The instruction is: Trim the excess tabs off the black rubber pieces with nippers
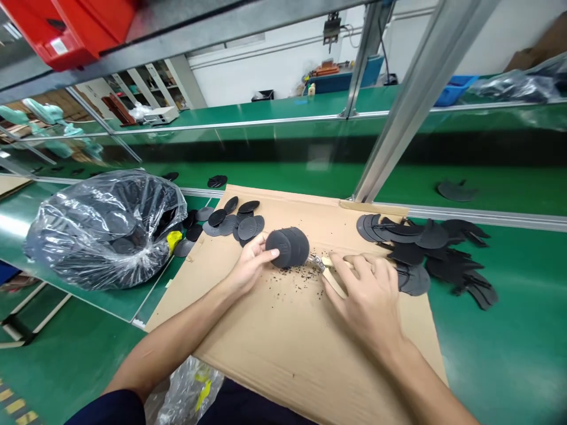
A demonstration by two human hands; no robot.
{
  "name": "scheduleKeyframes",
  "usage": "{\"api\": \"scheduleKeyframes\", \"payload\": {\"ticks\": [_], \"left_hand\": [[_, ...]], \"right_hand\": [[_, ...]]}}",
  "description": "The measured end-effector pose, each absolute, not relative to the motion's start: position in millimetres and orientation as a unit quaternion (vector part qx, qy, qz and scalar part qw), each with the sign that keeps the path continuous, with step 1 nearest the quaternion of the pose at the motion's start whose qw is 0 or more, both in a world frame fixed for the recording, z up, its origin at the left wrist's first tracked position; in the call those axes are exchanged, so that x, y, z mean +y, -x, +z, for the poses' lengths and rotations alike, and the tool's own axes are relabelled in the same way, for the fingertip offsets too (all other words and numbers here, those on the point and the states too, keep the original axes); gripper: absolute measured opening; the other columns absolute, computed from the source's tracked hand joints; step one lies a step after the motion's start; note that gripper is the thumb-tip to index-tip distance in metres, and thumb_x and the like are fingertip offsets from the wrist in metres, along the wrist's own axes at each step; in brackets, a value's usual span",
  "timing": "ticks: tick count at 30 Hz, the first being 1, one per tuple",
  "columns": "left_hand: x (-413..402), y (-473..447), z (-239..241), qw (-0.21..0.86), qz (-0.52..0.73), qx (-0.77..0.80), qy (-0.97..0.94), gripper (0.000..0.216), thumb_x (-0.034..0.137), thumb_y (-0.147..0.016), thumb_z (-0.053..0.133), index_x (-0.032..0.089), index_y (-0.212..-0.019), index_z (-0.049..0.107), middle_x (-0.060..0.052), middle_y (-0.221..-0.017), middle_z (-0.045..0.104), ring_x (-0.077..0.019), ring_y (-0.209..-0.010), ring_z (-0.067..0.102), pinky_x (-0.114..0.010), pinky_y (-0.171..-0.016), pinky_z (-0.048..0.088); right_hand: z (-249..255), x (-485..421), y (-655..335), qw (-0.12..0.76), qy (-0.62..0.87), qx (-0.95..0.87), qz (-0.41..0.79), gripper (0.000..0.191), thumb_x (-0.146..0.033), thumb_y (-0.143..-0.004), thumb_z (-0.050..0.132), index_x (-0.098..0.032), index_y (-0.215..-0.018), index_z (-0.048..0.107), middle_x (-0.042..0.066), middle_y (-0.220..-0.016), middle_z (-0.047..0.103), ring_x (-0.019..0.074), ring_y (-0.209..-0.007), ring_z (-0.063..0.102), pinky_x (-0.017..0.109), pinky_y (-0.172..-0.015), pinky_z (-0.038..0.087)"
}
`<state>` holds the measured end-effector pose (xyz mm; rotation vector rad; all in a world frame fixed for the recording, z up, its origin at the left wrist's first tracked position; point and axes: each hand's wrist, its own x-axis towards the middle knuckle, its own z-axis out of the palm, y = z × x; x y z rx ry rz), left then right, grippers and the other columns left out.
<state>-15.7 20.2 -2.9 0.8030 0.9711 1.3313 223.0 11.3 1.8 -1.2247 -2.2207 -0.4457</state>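
Observation:
My left hand (252,264) pinches a few overlapping black discs (290,247) between thumb and fingers, fanned out above the cardboard sheet (274,342). In my right hand (372,295) is a pair of cutting pliers (330,271) with pale handles. The metal jaws sit right at the right edge of the discs; whether they touch cannot be made out. Small black scraps (299,277) are scattered on the cardboard under the discs. To the right of my right hand lies a heap of black discs with tabs (434,239).
Loose black discs (245,227) lie at the cardboard's left edge. Beyond them a clear plastic bag (106,230) bulges with black discs. A metal post (398,112) rises behind the cardboard, and a red bin (73,32) sits on the overhead shelf.

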Motion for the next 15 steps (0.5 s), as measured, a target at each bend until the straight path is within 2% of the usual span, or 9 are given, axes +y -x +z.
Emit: {"api": "scheduleKeyframes", "payload": {"ticks": [3, 5, 10, 15], "left_hand": [[22, 17, -1, 0.634, 0.591, 0.4, -0.297, 0.023, 0.021, -0.072, 0.079, 0.017, -0.092, 0.067, -0.002, -0.085, 0.071, -0.0124, -0.067, 0.06, -0.024, -0.062, 0.048], [21, 14, -1, 0.667, 0.586, 0.383, -0.255, 0.017, 0.018, -0.074, 0.075, 0.017, -0.089, 0.067, -0.004, -0.086, 0.072, -0.0134, -0.069, 0.062, -0.025, -0.061, 0.049], [14, 1, -2, 0.725, 0.531, 0.374, -0.227, 0.024, 0.014, -0.081, 0.066, 0.016, -0.104, 0.069, -0.01, -0.107, 0.075, -0.0219, -0.098, 0.07, -0.032, -0.08, 0.056], [11, -1, -2, 0.735, 0.515, 0.38, -0.222, 0.023, 0.017, -0.087, 0.063, 0.014, -0.108, 0.069, -0.012, -0.108, 0.077, -0.0235, -0.097, 0.074, -0.036, -0.088, 0.058]], "right_hand": [[1, 10, -223, 0.285, 0.461, -0.825, -0.156, 0.026, -0.031, -0.095, 0.059, -0.017, -0.115, 0.067, 0.011, -0.095, 0.066, 0.0272, -0.095, 0.048, 0.04, -0.086, 0.035], [1, 9, -222, 0.288, 0.46, -0.827, -0.147, 0.026, -0.03, -0.095, 0.059, -0.018, -0.116, 0.066, 0.01, -0.097, 0.066, 0.0271, -0.096, 0.049, 0.04, -0.087, 0.035], [0, 7, -220, 0.291, 0.457, -0.83, -0.13, 0.027, -0.031, -0.095, 0.059, -0.018, -0.118, 0.066, 0.011, -0.098, 0.066, 0.0276, -0.1, 0.049, 0.04, -0.088, 0.035], [-1, 6, -219, 0.282, 0.456, -0.837, -0.112, 0.029, -0.029, -0.093, 0.061, -0.018, -0.119, 0.067, 0.011, -0.1, 0.065, 0.0277, -0.1, 0.048, 0.04, -0.088, 0.035]]}}
